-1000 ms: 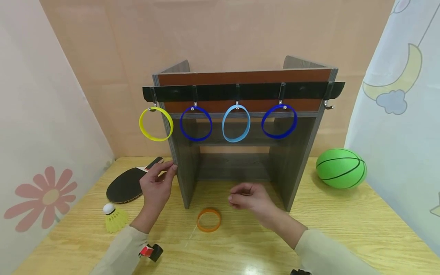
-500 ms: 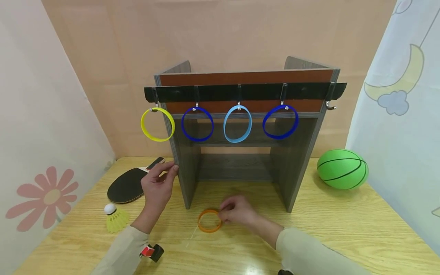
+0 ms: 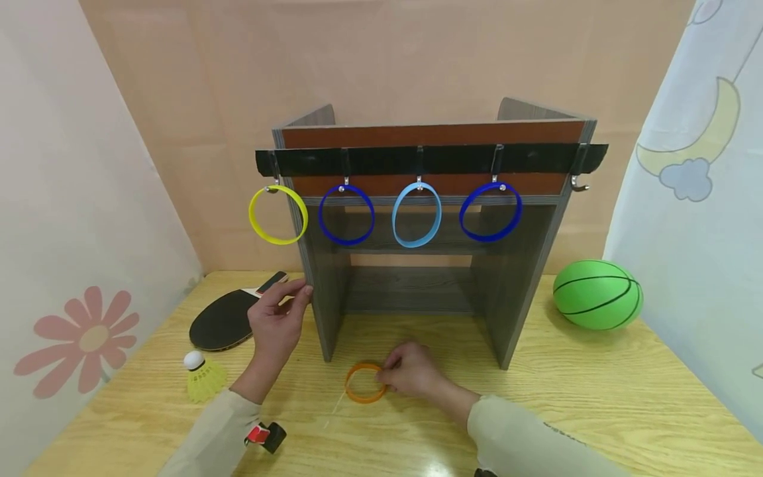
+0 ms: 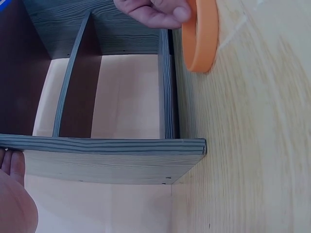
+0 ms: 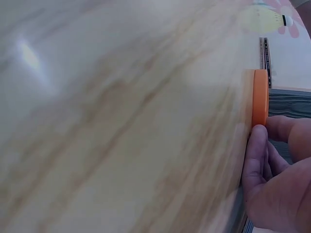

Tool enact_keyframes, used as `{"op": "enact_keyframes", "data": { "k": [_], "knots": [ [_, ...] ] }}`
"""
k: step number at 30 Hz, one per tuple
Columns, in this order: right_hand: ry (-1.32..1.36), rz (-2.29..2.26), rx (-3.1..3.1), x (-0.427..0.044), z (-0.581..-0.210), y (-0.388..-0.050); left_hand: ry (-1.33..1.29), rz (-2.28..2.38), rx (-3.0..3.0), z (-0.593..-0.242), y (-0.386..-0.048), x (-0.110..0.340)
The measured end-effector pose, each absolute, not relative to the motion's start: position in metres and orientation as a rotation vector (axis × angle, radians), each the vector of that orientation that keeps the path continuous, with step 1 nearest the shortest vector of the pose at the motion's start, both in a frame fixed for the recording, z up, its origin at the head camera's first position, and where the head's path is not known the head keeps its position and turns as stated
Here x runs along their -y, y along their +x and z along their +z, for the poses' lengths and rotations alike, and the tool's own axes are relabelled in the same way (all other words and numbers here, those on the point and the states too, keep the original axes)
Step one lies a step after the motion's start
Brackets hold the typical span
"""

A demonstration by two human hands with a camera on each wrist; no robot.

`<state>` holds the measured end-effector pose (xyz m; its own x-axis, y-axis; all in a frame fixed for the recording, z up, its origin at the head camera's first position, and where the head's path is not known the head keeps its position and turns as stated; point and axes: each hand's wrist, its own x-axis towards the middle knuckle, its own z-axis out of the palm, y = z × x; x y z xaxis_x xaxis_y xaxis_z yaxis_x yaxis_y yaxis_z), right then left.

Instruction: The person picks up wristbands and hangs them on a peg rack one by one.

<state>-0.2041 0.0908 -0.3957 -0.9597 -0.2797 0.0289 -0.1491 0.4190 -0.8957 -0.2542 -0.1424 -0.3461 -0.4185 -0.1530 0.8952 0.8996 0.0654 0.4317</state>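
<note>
An orange wristband (image 3: pixel 365 400) lies on the wooden table in front of a grey wooden shelf (image 3: pixel 417 291). My right hand (image 3: pixel 414 371) pinches the right edge of this band, with thumb and fingertips meeting at its rim in the right wrist view. At the front edge of the shelf's left side panel (image 3: pixel 316 318), my left hand (image 3: pixel 276 324) grips with bent fingers. Part of that hand falls outside the left wrist view. From hooks on a black strip (image 3: pixel 381 161) across the shelf hang a yellow band (image 3: pixel 253 225), two dark blue bands (image 3: pixel 322 225) and a light blue band (image 3: pixel 395 222).
The hook (image 3: pixel 578 185) at the strip's right end carries no band. A black table tennis bat (image 3: pixel 223 321) and a yellow shuttlecock (image 3: pixel 204 379) lie at the left. A green ball (image 3: pixel 597 295) sits to the shelf's right. Printed sheets flank the table.
My right hand has moved down and left from in front of the shelf to the orange wristband and taken hold of its edge. My left hand keeps its place on the shelf panel.
</note>
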Motion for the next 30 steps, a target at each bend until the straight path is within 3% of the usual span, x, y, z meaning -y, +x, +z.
{"op": "enact_keyframes", "data": {
  "k": [30],
  "knots": [
    [-0.375, -1.816, -1.977, -0.132, -0.397, -0.187, -0.791, -1.488, 1.46, -0.344, -0.252, 0.14]
  ]
}}
